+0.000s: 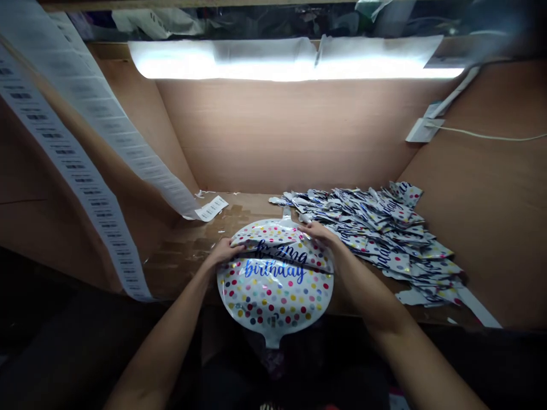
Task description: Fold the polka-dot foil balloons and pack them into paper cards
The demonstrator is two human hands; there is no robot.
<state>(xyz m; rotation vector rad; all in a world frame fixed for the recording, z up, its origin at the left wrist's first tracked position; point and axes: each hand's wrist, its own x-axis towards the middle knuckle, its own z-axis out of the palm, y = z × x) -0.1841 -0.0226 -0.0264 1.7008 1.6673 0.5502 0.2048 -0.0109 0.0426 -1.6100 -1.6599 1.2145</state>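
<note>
My left hand [224, 251] and right hand [318, 232] hold the folded-over top of a polka-dot foil birthday balloon [276, 296], fingers curled over the crease. It lies flat on the wooden surface [188, 256], just beside a heap of flat foil balloons [376, 239]. A strip of barcode labels [72, 154] hangs to my left.

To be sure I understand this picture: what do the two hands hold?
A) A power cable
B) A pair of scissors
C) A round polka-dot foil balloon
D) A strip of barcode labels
C: the left hand and right hand grip the folded-over top of the round polka-dot foil balloon.
</note>
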